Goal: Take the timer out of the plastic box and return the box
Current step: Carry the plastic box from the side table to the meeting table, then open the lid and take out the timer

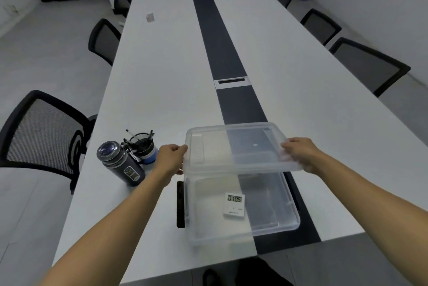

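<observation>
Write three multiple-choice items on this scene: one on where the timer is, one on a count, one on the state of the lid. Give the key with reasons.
1. Where is the timer?
A. on the floor of the plastic box
B. on the lid
C. beside the bottle

2. How many hands hold the lid?
A. none
B. one
C. two

3. What state is the lid in?
A. snapped shut on the box
B. lifted clear above the box
C. lying flat on the table

Key: 1 A, it shows through the open top; 2 C, the left hand and right hand grip opposite edges; 3 B, a gap shows between lid and box.
</observation>
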`<state>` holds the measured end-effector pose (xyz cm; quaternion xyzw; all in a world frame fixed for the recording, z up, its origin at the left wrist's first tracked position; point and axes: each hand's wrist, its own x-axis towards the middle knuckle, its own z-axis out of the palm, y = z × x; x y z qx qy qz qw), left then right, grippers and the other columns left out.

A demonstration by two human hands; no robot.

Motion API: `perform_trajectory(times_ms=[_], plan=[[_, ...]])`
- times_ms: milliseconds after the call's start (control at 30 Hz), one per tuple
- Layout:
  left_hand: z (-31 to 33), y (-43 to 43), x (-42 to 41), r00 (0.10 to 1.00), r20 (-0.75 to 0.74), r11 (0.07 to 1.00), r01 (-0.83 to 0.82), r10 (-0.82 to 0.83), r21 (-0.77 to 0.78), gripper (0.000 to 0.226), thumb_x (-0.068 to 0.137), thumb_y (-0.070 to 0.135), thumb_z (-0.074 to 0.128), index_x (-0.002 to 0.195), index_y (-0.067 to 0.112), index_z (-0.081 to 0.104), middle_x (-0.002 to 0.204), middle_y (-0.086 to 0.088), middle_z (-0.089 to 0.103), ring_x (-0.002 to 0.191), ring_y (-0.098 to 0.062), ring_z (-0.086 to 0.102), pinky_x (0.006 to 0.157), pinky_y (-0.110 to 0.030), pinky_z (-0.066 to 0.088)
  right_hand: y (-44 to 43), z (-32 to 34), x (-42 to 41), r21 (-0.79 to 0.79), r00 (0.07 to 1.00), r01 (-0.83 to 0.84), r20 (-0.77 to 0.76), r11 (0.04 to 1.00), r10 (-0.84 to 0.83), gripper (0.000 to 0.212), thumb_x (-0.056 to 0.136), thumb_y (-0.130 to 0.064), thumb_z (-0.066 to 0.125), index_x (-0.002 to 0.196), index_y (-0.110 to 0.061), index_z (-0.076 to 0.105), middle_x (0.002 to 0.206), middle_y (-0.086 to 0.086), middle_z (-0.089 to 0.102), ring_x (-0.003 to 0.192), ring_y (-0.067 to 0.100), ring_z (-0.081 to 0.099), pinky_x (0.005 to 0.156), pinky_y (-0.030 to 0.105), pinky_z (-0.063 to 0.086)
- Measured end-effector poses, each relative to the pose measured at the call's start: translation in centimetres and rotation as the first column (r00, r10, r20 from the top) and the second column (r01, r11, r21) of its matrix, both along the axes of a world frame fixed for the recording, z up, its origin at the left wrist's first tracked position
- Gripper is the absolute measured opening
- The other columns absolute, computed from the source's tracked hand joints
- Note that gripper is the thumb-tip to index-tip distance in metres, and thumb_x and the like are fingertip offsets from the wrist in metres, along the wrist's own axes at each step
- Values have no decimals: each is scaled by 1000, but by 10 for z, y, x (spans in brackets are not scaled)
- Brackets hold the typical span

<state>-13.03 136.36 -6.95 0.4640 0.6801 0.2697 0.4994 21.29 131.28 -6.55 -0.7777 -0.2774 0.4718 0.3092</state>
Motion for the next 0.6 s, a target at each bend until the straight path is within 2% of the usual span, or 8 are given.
perform_trajectory(times_ms=[100,133,167,200,267,367,500,600], plan=[[-22,5,6,996,-79,999,-42,43,10,29,89,34,49,79,9,59,80,-9,58,77,-29,56,69,-36,45,40,-2,7,24,998,34,54,999,-35,20,95,-12,58,115,-7,60,105,14,62,85,27,60,68,32,48],[-32,3,7,988,-147,999,-43,41,-11,30,91,35,48,88,9,63,92,-8,63,90,-32,60,77,-36,45,54,-6,8,14,997,35,67,999,-36,22,95,-12,58,116,-5,60,107,15,62,87,28,60,72,34,48],[-40,-2,8,976,-220,999,-20,11,-39,34,93,36,48,105,9,64,108,-9,65,104,-32,59,86,-37,46,64,-11,9,6,996,42,76,999,-43,24,95,-11,59,117,-4,59,109,16,62,89,29,60,74,36,48],[-48,-8,9,956,-292,997,12,-35,-79,41,94,36,49,122,8,58,122,-12,61,115,-32,56,95,-38,45,74,-18,10,-7,996,41,77,999,-41,27,94,-11,59,119,-2,59,111,17,62,91,30,59,75,36,48],[-62,-16,14,908,-399,984,66,-127,-165,53,94,38,51,138,10,44,135,-15,51,124,-32,50,99,-38,40,93,-30,12,-27,997,37,75,999,-35,33,92,-10,61,123,0,58,117,19,62,96,32,59,79,36,49],[-78,-25,23,868,-458,968,87,-190,-236,54,91,38,53,136,11,41,130,-14,53,116,-32,54,89,-36,44,119,-52,14,-51,999,26,33,998,-24,38,89,-12,67,124,0,56,115,16,60,95,30,59,81,35,50],[-88,-35,25,857,-497,978,36,-137,-207,34,93,31,48,120,11,47,114,-10,59,97,-28,59,81,-39,51,143,-80,13,-64,1000,-12,-6,998,12,43,88,-14,69,128,-4,54,111,11,57,94,29,58,83,36,52],[-92,-39,26,854,-512,986,1,-89,-169,23,94,30,46,108,12,50,105,-8,59,89,-27,58,78,-40,51,152,-100,12,-86,997,-75,15,993,77,48,86,-15,70,131,-8,53,119,12,62,91,31,60,65,35,52]])
